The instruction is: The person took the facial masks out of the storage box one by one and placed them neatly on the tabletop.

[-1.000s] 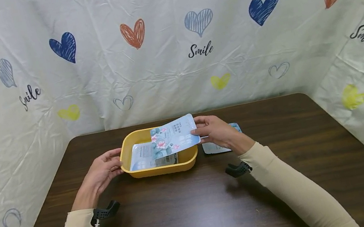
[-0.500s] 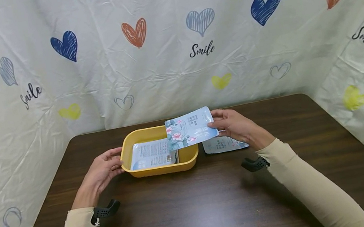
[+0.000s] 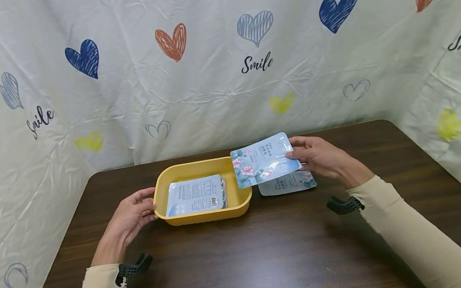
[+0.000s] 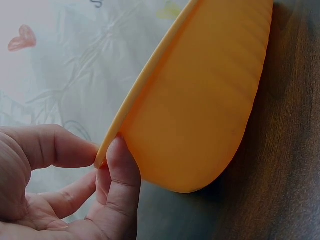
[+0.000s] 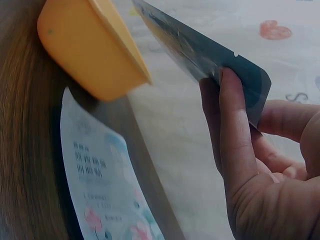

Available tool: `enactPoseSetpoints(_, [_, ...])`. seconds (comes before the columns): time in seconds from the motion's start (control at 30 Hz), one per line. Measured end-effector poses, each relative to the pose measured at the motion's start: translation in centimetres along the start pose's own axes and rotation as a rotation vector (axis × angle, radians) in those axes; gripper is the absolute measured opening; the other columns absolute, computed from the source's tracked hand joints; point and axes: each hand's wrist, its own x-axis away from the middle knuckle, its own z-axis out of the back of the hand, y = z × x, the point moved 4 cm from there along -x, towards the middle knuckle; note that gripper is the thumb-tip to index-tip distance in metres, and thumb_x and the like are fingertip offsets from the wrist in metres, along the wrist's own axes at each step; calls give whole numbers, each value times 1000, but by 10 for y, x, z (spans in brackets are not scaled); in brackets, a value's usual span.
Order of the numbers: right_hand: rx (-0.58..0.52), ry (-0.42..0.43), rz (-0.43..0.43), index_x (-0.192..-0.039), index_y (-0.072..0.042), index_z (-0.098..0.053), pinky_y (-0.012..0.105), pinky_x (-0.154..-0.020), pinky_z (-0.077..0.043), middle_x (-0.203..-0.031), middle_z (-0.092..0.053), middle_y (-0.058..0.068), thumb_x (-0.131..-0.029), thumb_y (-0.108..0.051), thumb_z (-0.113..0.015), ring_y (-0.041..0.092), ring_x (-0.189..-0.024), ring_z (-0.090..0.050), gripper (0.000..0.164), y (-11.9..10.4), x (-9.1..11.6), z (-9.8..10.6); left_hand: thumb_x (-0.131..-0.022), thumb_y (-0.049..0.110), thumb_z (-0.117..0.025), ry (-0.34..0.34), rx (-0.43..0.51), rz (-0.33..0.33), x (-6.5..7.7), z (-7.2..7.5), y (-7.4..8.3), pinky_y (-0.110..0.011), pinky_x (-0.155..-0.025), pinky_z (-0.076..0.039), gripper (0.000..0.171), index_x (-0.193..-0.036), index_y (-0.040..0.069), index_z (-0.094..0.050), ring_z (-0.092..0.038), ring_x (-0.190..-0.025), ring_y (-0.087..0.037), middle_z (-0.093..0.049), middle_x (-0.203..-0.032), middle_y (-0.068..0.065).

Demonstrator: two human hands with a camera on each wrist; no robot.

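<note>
My left hand pinches the left rim of a yellow plastic basin; in the left wrist view thumb and fingers sit on either side of that rim. My right hand holds a light-blue sachet with pink flowers by its right end, thumb on top and fingers beneath. The sachet hangs tilted above the basin's right rim. Below it, a second flowered sachet lies on the table, partly covered in the head view. Inside the basin, a sachet lies printed-text side up, with another edge showing under it.
The dark wooden table carries the basin near its back edge. Behind it hangs a white cloth printed with hearts and "Smile". Black wrist straps sit on both forearms.
My right hand has carried the flowered sachet rightward, from over the basin's middle to its right rim. More of the sachets inside the basin now shows. The left hand keeps its place.
</note>
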Motion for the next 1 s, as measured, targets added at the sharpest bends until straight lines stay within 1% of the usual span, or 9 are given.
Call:
enactPoseSetpoints(0.17, [-12, 9, -2, -152, 3, -31, 31, -80, -60, -112, -71, 0, -102, -6, -57, 15, -93, -72, 57, 2, 9, 16, -100, 7, -58, 1, 2, 0, -1, 0, 0, -27, -83, -59, 61, -155, 3, -34, -65, -95, -25, -51, -138, -27])
enactPoseSetpoints(0.4, [21, 38, -11, -150, 1, -32, 33, -83, -60, -113, -71, 1, -103, -8, -57, 15, -94, -72, 54, 5, 21, 38, -100, 7, -58, 8, -2, 4, -1, 0, -1, -26, -84, -59, 60, -156, 4, -34, -65, -100, -28, -50, -141, -27])
enactPoseSetpoints(0.67, [33, 66, -19, -150, 1, -32, 32, -82, -60, -112, -72, 0, -103, -10, -58, 16, -93, -72, 54, 6, 32, 59, -100, 5, -56, 3, 2, -5, -1, 1, -1, -27, -82, -59, 58, -154, 2, -35, -64, -98, -28, -50, -138, -27])
enactPoseSetpoints(0.93, [-6, 104, -34, -149, -1, -32, 32, -81, -60, -109, -72, 0, -102, -7, -58, 17, -91, -72, 54, 11, 41, 81, -100, 5, -56, 11, 7, 1, -1, 1, 0, -27, -82, -59, 58, -154, 3, -35, -65, -96, -25, -51, -135, -25])
enactPoseSetpoints(1.0, [-1, 114, -37, -149, -2, -33, 31, -80, -60, -109, -72, 0, -103, -8, -57, 17, -91, -72, 52, 14, 44, 87, -100, 5, -56, 13, 6, 3, -1, 1, 0, -27, -82, -59, 58, -154, 3, -36, -65, -95, -24, -51, -135, -25])
